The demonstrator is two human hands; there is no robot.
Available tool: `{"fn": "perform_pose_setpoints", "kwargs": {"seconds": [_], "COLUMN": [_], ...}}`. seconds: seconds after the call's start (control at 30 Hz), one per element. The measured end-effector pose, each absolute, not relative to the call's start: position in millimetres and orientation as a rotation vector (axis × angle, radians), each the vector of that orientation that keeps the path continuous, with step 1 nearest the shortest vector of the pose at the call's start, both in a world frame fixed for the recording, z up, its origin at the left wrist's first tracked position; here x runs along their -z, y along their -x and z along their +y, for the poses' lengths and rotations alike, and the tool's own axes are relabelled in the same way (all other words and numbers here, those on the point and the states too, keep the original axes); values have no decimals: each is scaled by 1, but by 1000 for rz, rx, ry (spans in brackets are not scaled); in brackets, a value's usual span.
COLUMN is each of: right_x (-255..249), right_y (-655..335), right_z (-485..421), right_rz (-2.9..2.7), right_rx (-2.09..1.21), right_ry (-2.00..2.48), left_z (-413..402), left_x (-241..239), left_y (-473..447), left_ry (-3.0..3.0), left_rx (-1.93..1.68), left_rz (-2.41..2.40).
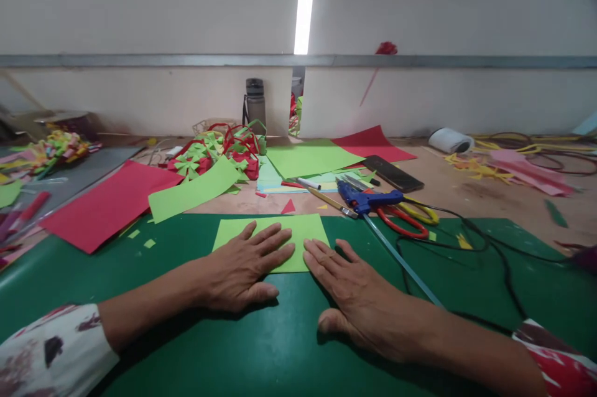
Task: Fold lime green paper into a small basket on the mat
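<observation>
A light green paper sheet (305, 230) lies on the dark green cutting mat (261, 347). My left hand (245, 269) rests flat on the sheet's lower left part, fingers spread and stretched out. My right hand (354, 291) lies flat too, its fingertips on the sheet's lower right edge, the palm on the mat. Neither hand holds anything.
A blue glue gun (366, 199) with a black cable, red and yellow scissors (410, 218) and a black phone (393, 173) lie to the right. Red paper (107, 204), green sheets (193, 191), paper flowers (214, 151) and a water bottle (255, 104) sit behind. A paper roll (450, 140) is at far right.
</observation>
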State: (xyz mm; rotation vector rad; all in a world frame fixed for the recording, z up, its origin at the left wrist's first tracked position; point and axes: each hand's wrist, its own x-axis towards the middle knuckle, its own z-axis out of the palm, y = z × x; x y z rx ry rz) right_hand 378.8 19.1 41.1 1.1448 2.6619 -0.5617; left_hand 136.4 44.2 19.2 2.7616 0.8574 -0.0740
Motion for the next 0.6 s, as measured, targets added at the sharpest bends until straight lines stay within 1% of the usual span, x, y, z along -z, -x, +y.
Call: {"fn": "perform_pose_setpoints", "kwargs": {"seconds": [0.1, 0.23, 0.47, 0.6], "right_x": [-38, -29, -3, -1], "right_y": [-382, -388, -400, -402], "right_z": [18, 19, 24, 26], "right_rz": [2718, 2769, 2974, 3051], "right_rx": [577, 528, 268, 127], "right_ry": [-1145, -1105, -1010, -945], "left_z": [40, 36, 33, 24], "left_x": [-23, -25, -30, -32], "left_y": [-140, -145, -132, -105], "left_ry": [-2771, -2782, -2774, -2733], "left_rx": [37, 13, 24, 32], "left_rz": [766, 760, 754, 840]}}
